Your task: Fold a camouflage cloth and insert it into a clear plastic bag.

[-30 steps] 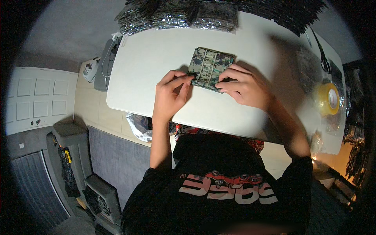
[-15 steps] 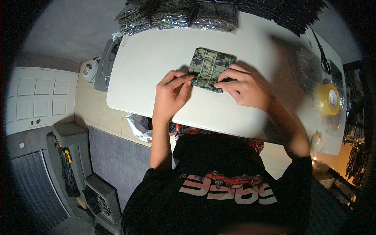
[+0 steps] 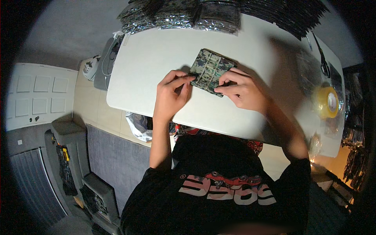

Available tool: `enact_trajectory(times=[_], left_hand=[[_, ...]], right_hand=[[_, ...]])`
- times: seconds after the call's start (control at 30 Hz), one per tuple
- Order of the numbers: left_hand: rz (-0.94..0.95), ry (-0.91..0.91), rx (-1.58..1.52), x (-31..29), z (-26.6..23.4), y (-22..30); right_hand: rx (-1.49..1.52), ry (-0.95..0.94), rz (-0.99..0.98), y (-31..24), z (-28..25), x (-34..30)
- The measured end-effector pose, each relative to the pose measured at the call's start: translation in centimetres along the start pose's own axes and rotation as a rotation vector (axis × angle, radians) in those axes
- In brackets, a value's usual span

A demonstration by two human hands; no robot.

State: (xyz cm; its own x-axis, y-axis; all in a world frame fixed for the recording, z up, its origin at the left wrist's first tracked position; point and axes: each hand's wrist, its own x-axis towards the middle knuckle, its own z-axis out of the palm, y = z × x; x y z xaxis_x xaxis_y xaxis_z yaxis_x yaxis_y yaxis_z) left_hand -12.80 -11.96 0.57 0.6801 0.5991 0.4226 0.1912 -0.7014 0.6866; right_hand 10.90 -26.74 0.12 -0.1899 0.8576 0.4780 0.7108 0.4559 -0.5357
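Table: a white table is filling the upper middle of the frame, its edges bending with the lens, and you are leaning over its near edge.
Your torso: your black top with a red and white print is taking up the lower middle of the frame.
Floor and furniture: a grey rug is lying at lower left, with a white panelled door showing at the far left.
Stacked packets: a row of shiny, camouflage-patterned packets is lying along the far edge of the table, at the top of the frame, well apart from your hands.
Foil bag: a crumpled silver bag is showing below the table's near edge, left of centre.
Left hand: your left hand is resting on the table just left of centre, its thumb and forefinger closing together at the lower left edge of the folded piece; whether they are truly pinching it or only touching it cannot be told.
Right hand: your right hand is lying right of centre, fingers curling onto the lower right corner of the folded piece and pressing on it.
Folded piece: a camouflage-patterned folded piece is lying flat on the table, tilted, in the upper centre between both hands.
Tape: a yellow tape roll is standing at the right side of the table, well apart from your right hand.
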Motion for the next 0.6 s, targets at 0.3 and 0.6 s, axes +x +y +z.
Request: enact_trajectory(times=[0.3, 0.6], left_hand=[[0.002, 0.025, -0.009, -0.2, 0.0, -0.6], [-0.018, -0.003, 0.034, -0.5, 0.2, -0.3]], right_hand=[[0.006, -0.007, 0.06, -1.8, -1.1, 0.8], [-0.503, -0.118, 0.203, -2.6, 3.9, 4.1]])
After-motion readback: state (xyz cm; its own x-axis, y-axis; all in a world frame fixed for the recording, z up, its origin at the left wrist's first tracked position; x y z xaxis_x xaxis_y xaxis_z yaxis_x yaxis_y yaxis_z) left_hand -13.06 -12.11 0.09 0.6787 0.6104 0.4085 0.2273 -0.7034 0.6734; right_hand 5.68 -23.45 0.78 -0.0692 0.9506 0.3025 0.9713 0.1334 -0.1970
